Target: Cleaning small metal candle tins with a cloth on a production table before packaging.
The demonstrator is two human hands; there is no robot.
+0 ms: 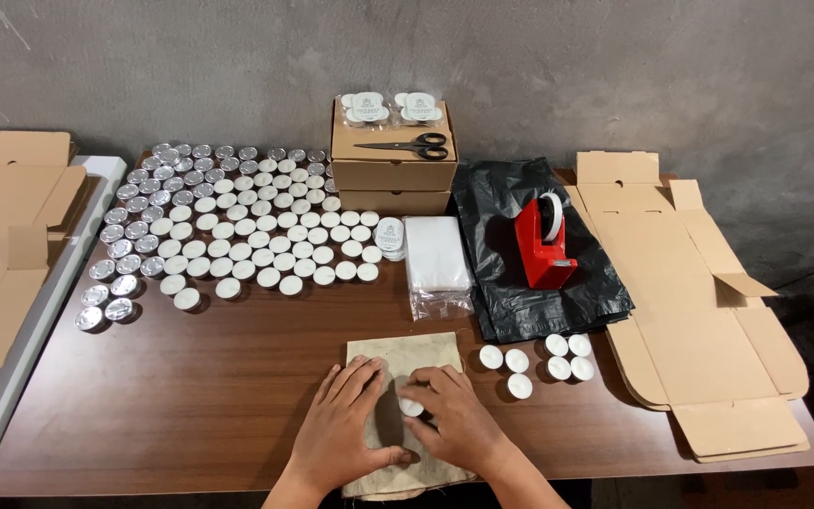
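Observation:
Both my hands rest on a beige cloth [407, 352] at the near edge of the brown table [190, 396]. My left hand [341, 429] lies flat on the cloth with its fingers spread. My right hand [454, 419] pinches a small white tealight candle [411, 407] against the cloth, between the two hands. Several more loose tealights [539, 358] sit just right of the cloth.
Many tealights in rows [237, 226] cover the far left of the table. Behind stand stacked cardboard boxes [393, 174] with scissors [416, 146] on top, clear bags [437, 259], a black plastic bag [520, 283] with a red tape dispenser [544, 247], and flattened cartons [699, 320] right and left [2, 236].

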